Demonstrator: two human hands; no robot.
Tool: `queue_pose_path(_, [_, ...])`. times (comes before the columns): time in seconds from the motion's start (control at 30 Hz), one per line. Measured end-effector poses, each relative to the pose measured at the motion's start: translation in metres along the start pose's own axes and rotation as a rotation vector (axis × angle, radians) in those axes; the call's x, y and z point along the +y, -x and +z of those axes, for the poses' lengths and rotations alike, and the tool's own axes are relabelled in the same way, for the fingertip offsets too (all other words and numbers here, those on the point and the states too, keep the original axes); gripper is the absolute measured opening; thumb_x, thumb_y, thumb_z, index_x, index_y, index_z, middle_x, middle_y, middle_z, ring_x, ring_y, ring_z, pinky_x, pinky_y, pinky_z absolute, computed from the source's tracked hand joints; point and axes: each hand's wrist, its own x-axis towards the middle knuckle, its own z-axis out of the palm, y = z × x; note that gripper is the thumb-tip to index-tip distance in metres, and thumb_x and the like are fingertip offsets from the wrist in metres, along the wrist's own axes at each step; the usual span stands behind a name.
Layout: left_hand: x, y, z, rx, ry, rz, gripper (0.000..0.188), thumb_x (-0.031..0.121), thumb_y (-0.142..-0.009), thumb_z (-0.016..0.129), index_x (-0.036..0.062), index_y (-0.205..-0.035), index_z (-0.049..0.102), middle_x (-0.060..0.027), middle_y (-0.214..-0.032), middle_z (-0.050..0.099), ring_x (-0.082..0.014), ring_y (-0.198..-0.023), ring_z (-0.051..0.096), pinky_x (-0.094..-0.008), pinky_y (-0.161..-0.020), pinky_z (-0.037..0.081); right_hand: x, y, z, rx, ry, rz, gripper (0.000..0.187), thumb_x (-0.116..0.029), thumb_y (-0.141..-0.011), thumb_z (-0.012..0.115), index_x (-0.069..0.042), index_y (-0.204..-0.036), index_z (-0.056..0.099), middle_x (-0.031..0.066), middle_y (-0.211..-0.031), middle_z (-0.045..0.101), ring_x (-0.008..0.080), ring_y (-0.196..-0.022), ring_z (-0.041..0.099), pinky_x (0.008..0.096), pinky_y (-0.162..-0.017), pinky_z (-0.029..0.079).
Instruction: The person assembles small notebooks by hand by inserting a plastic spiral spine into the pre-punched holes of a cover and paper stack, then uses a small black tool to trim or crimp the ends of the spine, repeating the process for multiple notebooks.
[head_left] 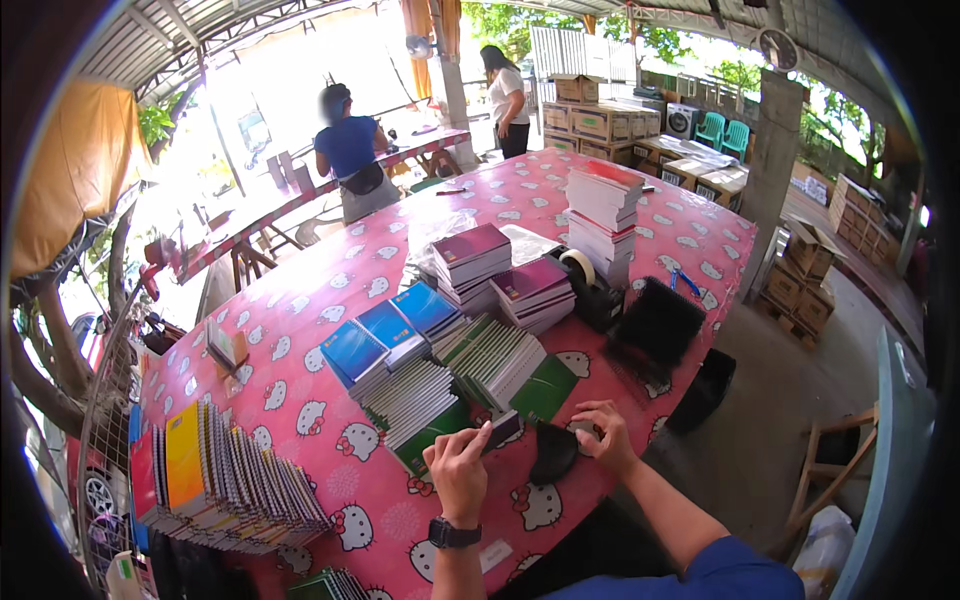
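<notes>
My left hand (457, 474), with a black watch on its wrist, is closed at the table's near side. Its thumb and fingers grip a small dark rectangular block (504, 428), whose kind I cannot make out. My right hand (606, 438) is held with fingers curved and apart, holding nothing visible. Between the hands lies a black rounded object (553, 453), perhaps a pouch. Just beyond them are fanned rows of green spiral notebooks (497, 362), a green notebook cover (548, 388) and blue notebooks (388, 330).
Purple-covered book stacks (472, 252), a tall red-topped stack (604, 215), a tape dispenser (597, 300) and a black mesh tray (657, 322) stand on the pink table (310, 330). Yellow and red spiral notebooks (225, 480) lie at left. Two people (352, 150) stand beyond; cartons (600, 122) are stacked behind.
</notes>
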Motion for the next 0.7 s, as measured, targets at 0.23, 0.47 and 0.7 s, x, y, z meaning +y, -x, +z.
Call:
queue_pose_path(0.23, [-0.016, 0.011, 0.006, -0.055, -0.037, -0.014, 0.033, 0.004, -0.077, 0.058, 0.0210, -0.101, 0.073, 0.0021, -0.087, 0.066, -0.0178, -0.083, 0.057, -0.0318, -0.075, 0.039, 0.039, -0.033, -0.021, 0.186, 0.400, -0.004, 0.014, -0.009, -0.073, 0.066, -0.003, -0.086, 0.066, 0.0122, -0.097, 0.064, 0.0300, -0.094, 0.056, 0.0397, -0.077, 0.048])
queue_pose_path(0.47, [-0.014, 0.010, 0.004, -0.073, -0.065, -0.094, 0.036, 0.004, -0.078, 0.055, 0.0165, -0.108, 0.068, 0.0000, -0.087, 0.064, -0.0197, -0.086, 0.057, -0.0347, -0.079, 0.038, 0.084, -0.073, -0.043, -0.060, 1.088, 0.226, 0.037, -0.031, -0.072, 0.075, -0.007, -0.098, 0.062, 0.0098, -0.106, 0.058, 0.0281, -0.106, 0.052, 0.0413, -0.081, 0.049])
queue_pose_path(0.7, [-0.005, 0.020, 0.022, -0.031, -0.218, -0.033, 0.034, 0.007, -0.079, 0.054, 0.0142, -0.111, 0.064, -0.0020, -0.088, 0.061, -0.0194, -0.091, 0.056, -0.0365, -0.084, 0.034, 0.116, -0.079, -0.057, -0.068, 1.134, 0.067, 0.018, -0.018, -0.074, 0.069, -0.005, -0.086, 0.065, 0.0113, -0.091, 0.063, 0.0293, -0.093, 0.060, 0.0391, -0.080, 0.051])
